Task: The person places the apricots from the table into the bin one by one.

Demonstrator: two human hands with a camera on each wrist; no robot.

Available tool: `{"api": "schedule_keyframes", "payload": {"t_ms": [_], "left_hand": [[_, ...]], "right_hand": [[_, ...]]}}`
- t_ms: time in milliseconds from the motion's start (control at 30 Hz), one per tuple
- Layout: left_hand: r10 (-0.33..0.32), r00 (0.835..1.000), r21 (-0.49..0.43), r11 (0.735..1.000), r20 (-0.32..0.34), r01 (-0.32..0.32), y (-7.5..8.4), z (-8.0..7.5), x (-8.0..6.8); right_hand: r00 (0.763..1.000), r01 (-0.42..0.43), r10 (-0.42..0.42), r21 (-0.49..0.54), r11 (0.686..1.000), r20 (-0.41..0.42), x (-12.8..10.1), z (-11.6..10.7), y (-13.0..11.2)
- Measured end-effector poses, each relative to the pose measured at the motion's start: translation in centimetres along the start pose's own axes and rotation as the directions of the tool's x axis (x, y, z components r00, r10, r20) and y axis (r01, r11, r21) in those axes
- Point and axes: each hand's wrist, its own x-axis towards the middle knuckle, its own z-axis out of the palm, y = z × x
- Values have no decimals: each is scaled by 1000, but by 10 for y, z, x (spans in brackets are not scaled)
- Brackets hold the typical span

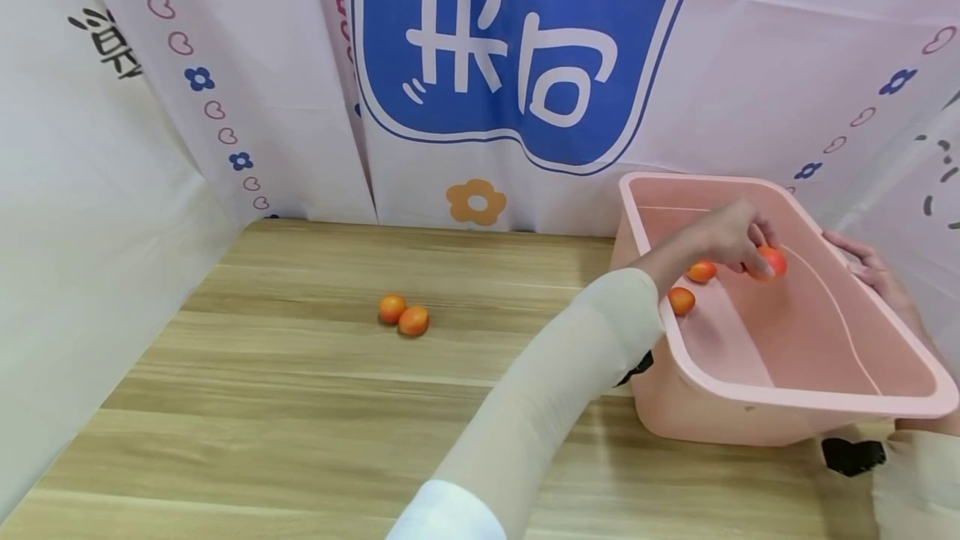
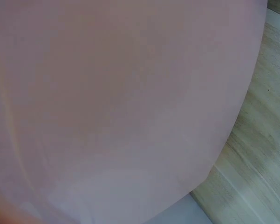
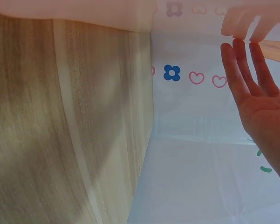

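One orange-red fruit [image 1: 776, 262], likely light and bruisable, best held mid-girth, hangs pinched below left hand [image 1: 729, 236]; straight-fingered right hand [image 3: 263, 109] touches pink bin [image 1: 738, 392].

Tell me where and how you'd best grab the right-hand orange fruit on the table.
Probably from above, pinching the right-hand orange fruit halfway up, on its near and far sides: it is rounded, nothing covers its top, and the other fruit crowds its left.

Head view: bright. Left wrist: dim; pink rectangular plastic tub [image 2: 130, 93] blurred. Right wrist: soft shadows, brown wood-grain worktop [image 3: 37, 107], frame left.
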Motion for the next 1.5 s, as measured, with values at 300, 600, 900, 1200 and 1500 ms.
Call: {"api": "schedule_keyframes", "payload": {"t_ms": [300, 600, 900, 1200, 1500], "left_hand": [[-46, 997, 72, 997, 67, 41, 2, 3, 2], [-154, 986, 147, 979, 63, 143, 1, 6, 1], [-253, 962, 180, 956, 106, 232, 0, 3, -2], [-325, 937, 180, 937, 126, 300, 0, 4, -1], [-328, 933, 365, 895, 150, 256, 1, 2, -1]], "right_hand": [[999, 27, -29, 70, 997, 28, 3, -2, 1], [1000, 20, -22, 106, 994, 17, 3, -2, 1], [996, 45, -54, 119, 992, 73, 3, -2, 2], [999, 40, -41, 62, 997, 17, 1, 1, 1], [996, 56, -64, 112, 992, 65, 3, -3, 2]]}}
